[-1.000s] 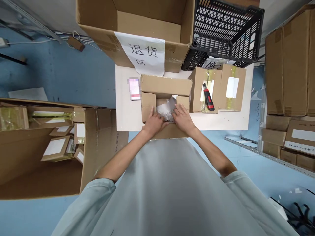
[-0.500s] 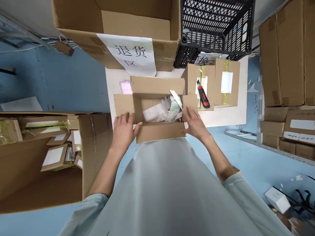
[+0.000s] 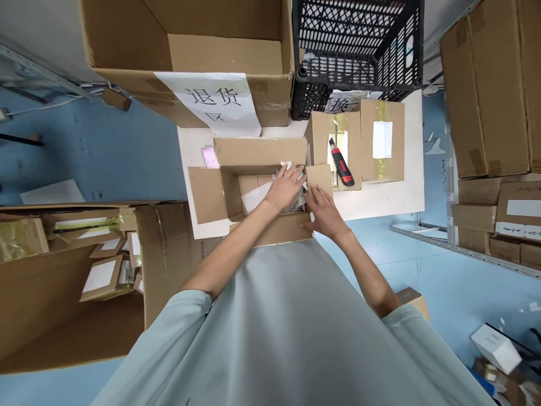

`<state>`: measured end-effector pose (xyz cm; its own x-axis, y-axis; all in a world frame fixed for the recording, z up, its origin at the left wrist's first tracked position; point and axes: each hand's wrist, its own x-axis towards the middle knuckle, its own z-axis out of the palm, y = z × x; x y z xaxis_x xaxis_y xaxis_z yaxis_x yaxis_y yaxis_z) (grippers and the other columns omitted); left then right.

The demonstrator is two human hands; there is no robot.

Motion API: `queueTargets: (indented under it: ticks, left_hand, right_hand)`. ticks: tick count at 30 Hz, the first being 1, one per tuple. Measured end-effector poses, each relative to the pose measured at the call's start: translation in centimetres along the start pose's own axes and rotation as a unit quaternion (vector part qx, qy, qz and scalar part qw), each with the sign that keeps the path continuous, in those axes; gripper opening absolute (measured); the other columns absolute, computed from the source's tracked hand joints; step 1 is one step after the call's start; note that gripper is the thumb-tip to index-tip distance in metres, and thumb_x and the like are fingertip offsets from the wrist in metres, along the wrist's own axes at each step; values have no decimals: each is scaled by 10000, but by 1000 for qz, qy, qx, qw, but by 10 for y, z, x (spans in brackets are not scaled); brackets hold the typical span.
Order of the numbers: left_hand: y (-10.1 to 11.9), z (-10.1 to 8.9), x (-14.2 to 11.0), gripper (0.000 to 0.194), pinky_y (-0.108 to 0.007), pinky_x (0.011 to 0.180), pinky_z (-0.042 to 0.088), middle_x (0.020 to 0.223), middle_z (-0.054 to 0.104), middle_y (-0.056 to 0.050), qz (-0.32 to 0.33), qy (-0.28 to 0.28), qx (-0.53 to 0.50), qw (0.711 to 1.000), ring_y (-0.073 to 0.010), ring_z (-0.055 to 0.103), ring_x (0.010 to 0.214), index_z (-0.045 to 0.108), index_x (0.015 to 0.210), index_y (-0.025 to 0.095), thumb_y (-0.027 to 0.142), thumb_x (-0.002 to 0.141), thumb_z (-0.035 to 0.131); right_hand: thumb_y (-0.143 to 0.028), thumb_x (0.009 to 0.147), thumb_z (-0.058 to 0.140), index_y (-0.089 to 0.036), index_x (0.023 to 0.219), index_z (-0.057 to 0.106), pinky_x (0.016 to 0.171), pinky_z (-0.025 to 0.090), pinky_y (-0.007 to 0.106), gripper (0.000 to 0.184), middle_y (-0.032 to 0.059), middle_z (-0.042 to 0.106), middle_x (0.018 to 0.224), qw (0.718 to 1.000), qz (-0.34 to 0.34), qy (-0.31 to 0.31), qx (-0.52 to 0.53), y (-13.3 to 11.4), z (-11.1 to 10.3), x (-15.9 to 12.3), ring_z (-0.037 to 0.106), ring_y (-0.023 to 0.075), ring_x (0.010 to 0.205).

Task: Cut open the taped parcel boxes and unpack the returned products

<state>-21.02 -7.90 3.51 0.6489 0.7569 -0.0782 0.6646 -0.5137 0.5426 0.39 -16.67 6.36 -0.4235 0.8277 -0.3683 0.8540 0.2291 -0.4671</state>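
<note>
An open cardboard box [image 3: 260, 151] stands on the white table in front of me, its flaps folded outward. White packing material [image 3: 255, 198] lies inside, bunched toward the right end. My left hand [image 3: 285, 189] reaches into that right end, its fingers stretched over the packing; a sliver of green shows beside the fingertips, and whatever lies under the palm is hidden. Against the box's right side rests my right hand [image 3: 325, 214], fingers apart, touching the right flap [image 3: 320, 176] and the near corner. It holds nothing.
Behind stand a large carton [image 3: 270, 110] with a paper sign and a black plastic crate [image 3: 310, 101]. A red and black utility knife [image 3: 341, 163] lies on a taped box [image 3: 317, 131], beside another taped box [image 3: 382, 169]. At left, a big carton [image 3: 164, 265] holds several parcels.
My left hand has moved right, from the left flap into the box onto the packing. My right hand stays at the right side. The view has shifted slightly.
</note>
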Motion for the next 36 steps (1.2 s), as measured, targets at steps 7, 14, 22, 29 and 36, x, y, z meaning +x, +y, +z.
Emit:
queueTargets:
  ticks: [7, 14, 22, 29, 36]
  left_hand:
    - [-14, 4, -33, 650, -702, 1429, 251, 1677, 622, -239, -67, 0, 23, 997, -423, 488, 1664, 624, 1632, 116, 80, 1003, 464]
    - [-36, -23, -95, 363, -562, 1116, 578, 1181, 792, -246, -204, -59, 45, 976, -408, 765, 1140, 766, 1305, 72, 147, 1022, 553]
    - [12, -51, -31, 395, -462, 1023, 566, 1456, 727, -183, -179, -29, 62, 982, -361, 719, 1271, 697, 1490, 170, 279, 1153, 524]
    - [29, -20, 5, 329, -543, 1111, 525, 1280, 796, -255, -116, -80, 102, 985, -418, 652, 1344, 799, 1275, 79, 153, 1100, 531]
    - [20, -2, -37, 250, -545, 1272, 501, 1232, 785, -178, -91, -32, 50, 994, -364, 646, 1423, 816, 1181, 159, 175, 1100, 579]
  right_hand:
    - [-357, 863, 969, -179, 1773, 485, 1464, 210, 676, 1046, 228, 225, 1934, 1000, -13, 6, 7, 6, 1, -1, 187, 423, 1818]
    - [-385, 919, 932, -161, 1744, 524, 1453, 240, 688, 947, 237, 233, 1930, 1000, -23, 10, 1, 5, 2, -3, 171, 434, 1819]
    - [-389, 972, 895, -136, 1737, 528, 1435, 271, 673, 886, 256, 250, 1922, 1000, -20, 5, -12, 2, 2, -1, 176, 441, 1817]
    - [-362, 974, 882, -144, 1722, 547, 1444, 262, 654, 849, 236, 272, 1920, 999, -29, 21, 0, 6, 4, -2, 206, 428, 1813]
    - [-326, 982, 860, -138, 1720, 547, 1430, 295, 660, 824, 236, 288, 1915, 999, -31, 35, 16, 9, 10, -2, 219, 424, 1810]
